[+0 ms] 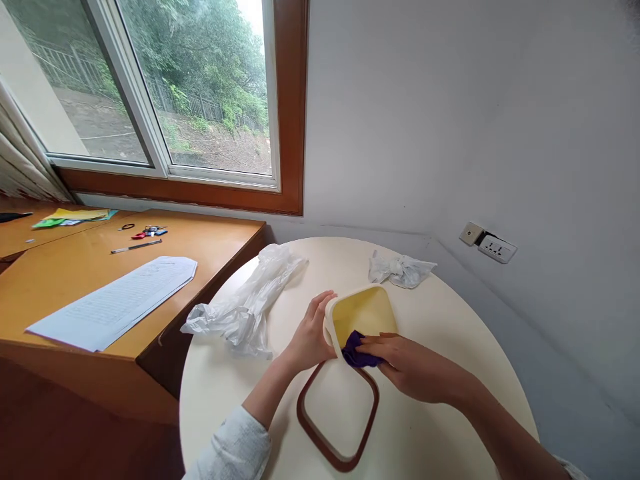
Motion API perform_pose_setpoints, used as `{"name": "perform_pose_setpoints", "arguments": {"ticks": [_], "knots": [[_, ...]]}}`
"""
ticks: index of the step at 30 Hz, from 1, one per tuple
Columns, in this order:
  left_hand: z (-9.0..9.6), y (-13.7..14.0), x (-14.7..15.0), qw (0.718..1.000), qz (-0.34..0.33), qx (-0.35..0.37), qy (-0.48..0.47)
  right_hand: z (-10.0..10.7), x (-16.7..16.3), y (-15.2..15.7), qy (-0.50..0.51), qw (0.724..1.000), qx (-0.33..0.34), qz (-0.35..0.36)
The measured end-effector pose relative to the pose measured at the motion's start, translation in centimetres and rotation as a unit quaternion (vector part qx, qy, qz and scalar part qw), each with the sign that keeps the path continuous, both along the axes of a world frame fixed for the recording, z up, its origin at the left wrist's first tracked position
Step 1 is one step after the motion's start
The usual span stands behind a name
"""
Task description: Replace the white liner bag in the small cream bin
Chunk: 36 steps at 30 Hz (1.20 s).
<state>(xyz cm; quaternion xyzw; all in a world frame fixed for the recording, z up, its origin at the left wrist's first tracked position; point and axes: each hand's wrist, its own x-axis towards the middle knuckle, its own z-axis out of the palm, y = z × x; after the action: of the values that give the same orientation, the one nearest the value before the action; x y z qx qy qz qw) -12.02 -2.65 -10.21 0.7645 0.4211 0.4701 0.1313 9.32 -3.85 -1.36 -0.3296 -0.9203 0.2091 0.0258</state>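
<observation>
A round cream table point(450, 313) stands against a pale wall point(380, 120), with a window point(215, 87) toward 11 o'clock. Above the table's middle, the yellow-lined container point(370, 310) is tipped, its squarish mouth turned toward the wearer, the rim's upper edge slanting up toward 2 o'clock; foreshortening hides its depth, so I cannot tell its long axis. At its 9 o'clock side the left hand point(313, 337) grips the rim, thumb and fingers spread apart. From 4 o'clock the right hand point(405, 357) presses a bunched purple cloth point(357, 353) at the mouth's lower edge, fingers close together. A brown rounded-square frame point(344, 464) lies flat at 6 to 7 o'clock, one corner toward the wearer. Farther out are a crumpled plastic bag point(245, 307) at 9 to 10, a smaller knotted bag point(403, 270) at 1, and a wooden desk point(220, 233) at 10.
</observation>
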Motion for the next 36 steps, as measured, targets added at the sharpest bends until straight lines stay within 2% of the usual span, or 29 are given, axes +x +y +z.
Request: {"name": "perform_pose_setpoints", "arguments": {"ticks": [6,10,14,20,25,30,36], "knots": [[0.3,-0.1,-0.5,1.000,-0.013,-0.019,0.021,-2.6,-0.2,0.7,-0.016,0.999,0.045,0.009],[0.2,0.0,-0.6,1.000,-0.014,-0.015,0.024,-3.4,-0.3,0.9,-0.027,0.996,0.078,0.019],[0.4,-0.1,-0.6,0.999,-0.015,-0.020,0.022,-4.4,-0.7,1.3,-0.032,0.989,0.140,0.024],[0.1,0.1,-1.0,0.997,0.002,-0.073,0.005,-4.9,-2.1,1.8,-0.045,0.975,0.213,0.039],[-0.9,0.3,-0.6,0.996,0.014,-0.082,-0.016,-4.7,-4.1,2.3,-0.029,0.980,0.193,-0.035],[-1.1,0.4,0.0,0.997,0.030,-0.063,-0.036,-4.6,-7.2,2.6,0.070,0.974,0.146,-0.158],[-2.3,1.0,-0.3,0.995,0.075,-0.021,-0.060,-4.7,-10.7,1.9,0.127,0.962,0.136,-0.201]]}}
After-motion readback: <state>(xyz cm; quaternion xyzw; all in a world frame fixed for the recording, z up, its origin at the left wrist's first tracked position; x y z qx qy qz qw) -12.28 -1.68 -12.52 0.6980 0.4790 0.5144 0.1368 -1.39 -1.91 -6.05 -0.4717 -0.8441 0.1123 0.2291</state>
